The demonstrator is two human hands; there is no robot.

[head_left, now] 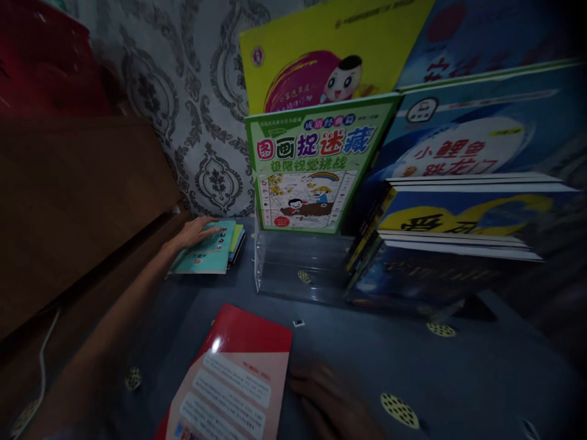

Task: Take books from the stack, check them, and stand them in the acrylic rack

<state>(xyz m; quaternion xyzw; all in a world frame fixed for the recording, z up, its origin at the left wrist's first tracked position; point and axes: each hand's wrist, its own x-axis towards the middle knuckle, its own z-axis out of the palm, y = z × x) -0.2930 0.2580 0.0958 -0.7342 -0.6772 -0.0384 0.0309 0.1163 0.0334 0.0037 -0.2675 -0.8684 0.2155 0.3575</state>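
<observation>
My left hand (pixel 196 233) lies on a teal book (pixel 202 260), its fingers stretched out over the cover. That book tops a small stack beside the wooden furniture, with the edges of other books (pixel 237 238) showing beneath. At the front of the table is a red and pink book (pixel 233 373), covered in pale text boxes. Beside its right edge rests my right hand (pixel 328 397), dim and blurred, fingers loosely extended. Whether it touches the book is hard to tell.
A clear acrylic rack (pixel 293 263) holds a green-bordered picture book (pixel 307 171), a yellow book (pixel 284 55) behind it, and several blue books (pixel 458 128) on the right. Brown wooden furniture (pixel 68 208) borders the left; a white cable (pixel 43 360) hangs beside it. The grey-blue tablecloth (pixel 348 348) has yellow spots.
</observation>
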